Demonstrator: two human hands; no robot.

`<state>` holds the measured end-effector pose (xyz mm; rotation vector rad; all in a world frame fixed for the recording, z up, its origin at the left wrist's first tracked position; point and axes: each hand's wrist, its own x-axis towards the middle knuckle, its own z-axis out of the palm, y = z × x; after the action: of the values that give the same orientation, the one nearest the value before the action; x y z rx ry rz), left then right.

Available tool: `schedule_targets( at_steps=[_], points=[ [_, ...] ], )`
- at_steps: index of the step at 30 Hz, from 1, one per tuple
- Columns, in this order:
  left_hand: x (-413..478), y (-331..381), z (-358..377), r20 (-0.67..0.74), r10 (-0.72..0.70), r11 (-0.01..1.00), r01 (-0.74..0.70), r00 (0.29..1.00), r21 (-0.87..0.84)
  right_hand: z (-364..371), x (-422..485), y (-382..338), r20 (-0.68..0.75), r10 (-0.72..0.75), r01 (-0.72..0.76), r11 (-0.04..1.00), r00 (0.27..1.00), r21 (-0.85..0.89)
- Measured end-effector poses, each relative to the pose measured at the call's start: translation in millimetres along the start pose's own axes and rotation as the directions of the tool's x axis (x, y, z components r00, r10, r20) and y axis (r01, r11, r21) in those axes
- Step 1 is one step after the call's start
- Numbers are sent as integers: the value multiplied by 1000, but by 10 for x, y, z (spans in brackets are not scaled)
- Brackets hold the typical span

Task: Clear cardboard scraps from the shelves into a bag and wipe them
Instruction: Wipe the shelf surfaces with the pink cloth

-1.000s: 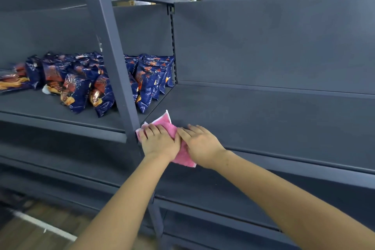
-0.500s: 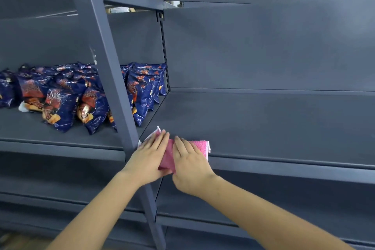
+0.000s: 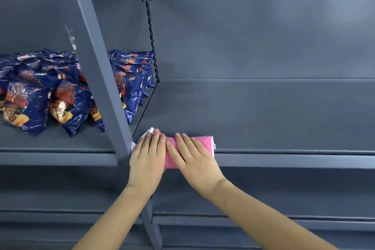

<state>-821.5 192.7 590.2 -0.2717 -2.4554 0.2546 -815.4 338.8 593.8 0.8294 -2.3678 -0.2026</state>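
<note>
Now: wiping step | left hand (image 3: 147, 156) and right hand (image 3: 192, 156) lie flat, fingers straight, pressing the pink cloth (image 3: 204, 142) onto the shelf (image 3: 263, 117) front edge, just beside the upright post (image 3: 97, 67) at 9 o'clock | snack bags (image 3: 40, 95) at 10 o'clock | no scraps visible | next, likely: push the cloth toward 3 o'clock under even pressure

free: shelf (image 3: 263, 119) deck rightward and back | blocked left: upright post (image 3: 97, 71) | behind post: snack packets (image 3: 65, 97)
</note>
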Motion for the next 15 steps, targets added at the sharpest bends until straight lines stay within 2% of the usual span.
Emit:
schedule_targets(
  at_steps=[9,15],
  points=[
    [63,333,-93,-54,9,999,-11,998,-32,-39,-238,248,-46,12,-13,1000,999,-22],
    [197,1006,-160,-120,38,999,-41,992,-31,-84,-703,764,-68,26,-28,999,997,-38]
  ],
)
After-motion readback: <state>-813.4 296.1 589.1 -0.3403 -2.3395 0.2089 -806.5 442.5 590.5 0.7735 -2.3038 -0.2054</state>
